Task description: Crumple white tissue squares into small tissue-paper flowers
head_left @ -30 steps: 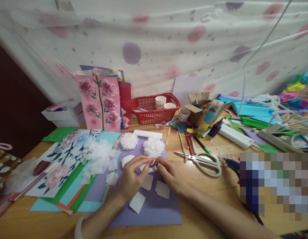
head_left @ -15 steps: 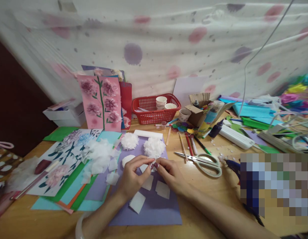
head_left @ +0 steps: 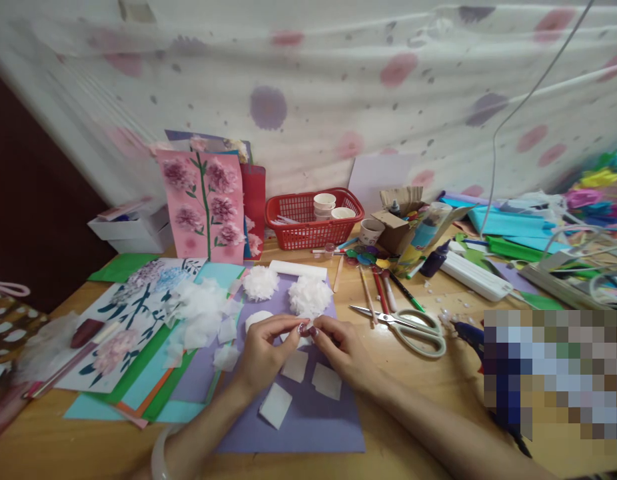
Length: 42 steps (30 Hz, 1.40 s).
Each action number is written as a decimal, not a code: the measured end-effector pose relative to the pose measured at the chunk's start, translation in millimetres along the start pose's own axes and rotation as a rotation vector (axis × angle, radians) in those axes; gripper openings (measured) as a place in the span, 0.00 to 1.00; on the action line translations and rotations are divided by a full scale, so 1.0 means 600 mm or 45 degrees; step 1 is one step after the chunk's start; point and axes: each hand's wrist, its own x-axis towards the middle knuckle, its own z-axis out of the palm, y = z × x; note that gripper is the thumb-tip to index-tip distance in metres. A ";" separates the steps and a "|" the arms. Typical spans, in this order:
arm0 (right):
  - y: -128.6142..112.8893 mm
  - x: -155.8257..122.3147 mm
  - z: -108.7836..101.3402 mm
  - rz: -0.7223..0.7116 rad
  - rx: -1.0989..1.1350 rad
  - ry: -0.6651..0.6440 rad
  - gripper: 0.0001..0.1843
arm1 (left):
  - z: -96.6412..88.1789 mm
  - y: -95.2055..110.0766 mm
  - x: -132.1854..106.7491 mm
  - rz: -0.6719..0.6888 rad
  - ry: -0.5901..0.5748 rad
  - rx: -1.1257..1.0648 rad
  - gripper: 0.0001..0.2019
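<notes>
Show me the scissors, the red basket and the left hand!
Scissors (head_left: 388, 318): head view, near the pivot.
Red basket (head_left: 313, 238): head view, front wall.
Left hand (head_left: 263, 348): head view, back of the hand.

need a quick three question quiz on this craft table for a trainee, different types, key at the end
1. Fill in: the left hand and right hand are close together over a ____ sheet.
2. True or false: the handles of the scissors lie to the right of their blades.
3. The red basket holds: a) a power strip b) white cups c) a flower panel.

Key: 1. purple; 2. true; 3. b.
</notes>
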 end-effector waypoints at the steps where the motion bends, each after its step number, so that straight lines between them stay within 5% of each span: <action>1: 0.000 0.000 0.000 -0.004 -0.005 -0.001 0.15 | 0.000 0.001 0.001 0.000 0.001 -0.003 0.08; 42: -0.003 -0.001 -0.004 0.005 -0.036 -0.060 0.16 | -0.001 -0.004 0.000 0.062 0.017 0.115 0.06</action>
